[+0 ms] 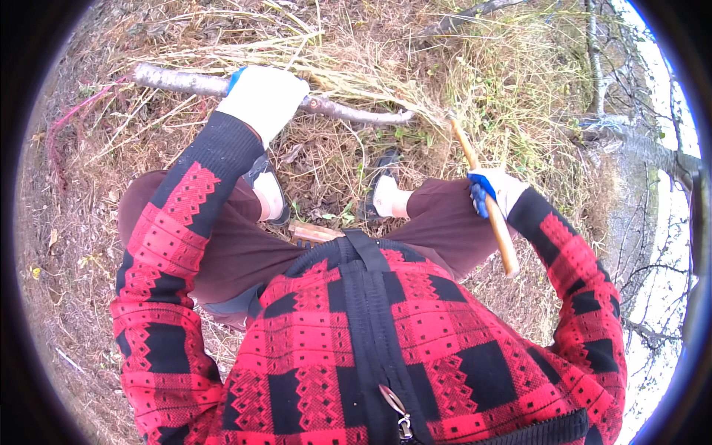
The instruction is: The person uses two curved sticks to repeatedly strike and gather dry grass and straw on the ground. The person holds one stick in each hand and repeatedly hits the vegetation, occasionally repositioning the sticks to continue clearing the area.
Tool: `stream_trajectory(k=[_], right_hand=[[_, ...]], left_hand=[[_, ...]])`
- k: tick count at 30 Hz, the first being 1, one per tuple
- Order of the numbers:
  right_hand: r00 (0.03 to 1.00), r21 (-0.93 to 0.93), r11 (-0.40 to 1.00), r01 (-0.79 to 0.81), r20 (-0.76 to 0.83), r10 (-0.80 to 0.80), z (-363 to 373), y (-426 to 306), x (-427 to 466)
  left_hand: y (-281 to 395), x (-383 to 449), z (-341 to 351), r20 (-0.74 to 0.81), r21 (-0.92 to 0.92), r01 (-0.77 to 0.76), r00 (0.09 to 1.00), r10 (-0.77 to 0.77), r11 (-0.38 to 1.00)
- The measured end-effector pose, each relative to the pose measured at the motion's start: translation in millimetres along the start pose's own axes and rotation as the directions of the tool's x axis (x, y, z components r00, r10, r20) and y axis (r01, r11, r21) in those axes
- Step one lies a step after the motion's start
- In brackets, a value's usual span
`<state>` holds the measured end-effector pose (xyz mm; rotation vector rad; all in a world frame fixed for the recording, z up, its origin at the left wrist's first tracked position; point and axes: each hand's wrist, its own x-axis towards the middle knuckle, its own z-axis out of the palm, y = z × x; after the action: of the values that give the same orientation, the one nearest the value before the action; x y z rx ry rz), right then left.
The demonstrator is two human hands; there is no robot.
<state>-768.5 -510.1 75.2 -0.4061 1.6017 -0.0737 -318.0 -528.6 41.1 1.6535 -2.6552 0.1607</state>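
My left hand (264,100), in a white work glove with some blue on it, is closed around the middle of a cut tree branch (181,81) with pale grey bark. The branch lies crosswise above dry grass stalks. My right hand (492,192), in a white glove with a blue palm side, grips a wooden handle (503,239). The handle slants from upper left to lower right beside my right knee. What its upper end bears cannot be made out against the grass. The two hands are well apart.
Long dry stalks (345,78) lie beyond the branch. Between my feet is a wooden piece (315,232). A pink cord (83,105) trails at the left. A dark branch (464,19) lies far ahead, and a tree trunk (651,147) with bare twigs stands at the right.
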Motion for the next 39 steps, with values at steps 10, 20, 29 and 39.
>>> stream_trajectory(k=[10,20,29,39], right_hand=[[0.936,0.33,0.926,-0.182,0.347,0.06,76,20,-153],[0.841,-0.138,0.93,0.34,0.488,-0.235,183,-67,-37],[0.787,0.129,0.903,0.41,0.451,-0.422,139,-60,13],[0.755,0.187,0.738,0.649,-0.038,-0.655,42,-81,55]], left_hand=[[-97,-116,-68,-0.123,0.072,0.189,0.976,-0.179,0.979],[-137,-235,-106,-0.008,0.17,0.676,0.728,-0.685,0.717],[-157,-278,-65,0.155,0.192,0.717,0.652,-0.742,0.67],[-204,-337,-99,0.271,-0.309,0.87,0.468,-0.841,0.384]])
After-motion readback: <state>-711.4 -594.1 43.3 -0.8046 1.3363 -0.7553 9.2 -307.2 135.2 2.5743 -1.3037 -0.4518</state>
